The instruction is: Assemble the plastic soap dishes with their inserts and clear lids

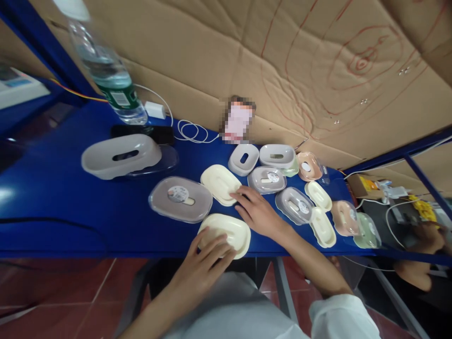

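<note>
Left hand (208, 259) is over the near cream tray (238, 230); right hand (259, 212) touches the far cream tray (217, 181). Water bottle (118, 87) stands upright.

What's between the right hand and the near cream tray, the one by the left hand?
Only a narrow gap of blue table shows between the right hand and the near cream tray's far rim. The left hand's fingers cover its near left part.
</note>
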{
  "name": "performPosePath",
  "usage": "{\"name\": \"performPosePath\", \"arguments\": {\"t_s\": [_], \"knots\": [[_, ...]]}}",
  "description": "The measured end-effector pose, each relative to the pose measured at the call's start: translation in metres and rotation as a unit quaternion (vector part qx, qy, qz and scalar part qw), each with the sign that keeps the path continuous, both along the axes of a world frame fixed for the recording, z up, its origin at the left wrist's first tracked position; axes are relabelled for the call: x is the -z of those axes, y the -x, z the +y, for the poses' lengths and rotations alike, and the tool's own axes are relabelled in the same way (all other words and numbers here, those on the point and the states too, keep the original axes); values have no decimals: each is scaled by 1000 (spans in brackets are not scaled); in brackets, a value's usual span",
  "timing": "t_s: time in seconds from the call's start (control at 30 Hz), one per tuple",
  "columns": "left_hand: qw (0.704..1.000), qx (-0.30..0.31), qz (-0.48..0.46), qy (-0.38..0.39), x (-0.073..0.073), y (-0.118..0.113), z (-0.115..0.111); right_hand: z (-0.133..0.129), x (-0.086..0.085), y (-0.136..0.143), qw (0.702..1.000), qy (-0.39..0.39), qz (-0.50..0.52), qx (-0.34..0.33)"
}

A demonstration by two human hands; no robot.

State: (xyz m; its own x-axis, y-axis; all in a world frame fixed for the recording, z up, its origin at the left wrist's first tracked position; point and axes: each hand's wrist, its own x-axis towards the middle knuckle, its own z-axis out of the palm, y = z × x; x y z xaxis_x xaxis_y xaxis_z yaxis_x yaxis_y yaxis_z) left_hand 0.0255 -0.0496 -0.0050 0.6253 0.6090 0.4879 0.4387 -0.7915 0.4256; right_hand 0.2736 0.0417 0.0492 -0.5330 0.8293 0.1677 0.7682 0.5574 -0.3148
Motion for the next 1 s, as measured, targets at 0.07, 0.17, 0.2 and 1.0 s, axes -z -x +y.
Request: {"name": "performPosePath", "arguments": {"t_s": [0.07, 0.17, 0.2, 1.0], "knots": [[1000, 3, 2, 3, -1, 2, 3, -11, -1, -9, 1000, -13, -10, 9], [1000, -14, 2, -6, -5, 2, 8, -19, -5, -19, 999, -32, -33, 9], [999, -30, -2, -12, -6, 2, 9, -21, -6, -22, 998, -37, -41, 7], [991, -93, 75, -57, -23, -44, 30, 29, -44, -3, 993, -77, -57, 71]]}}
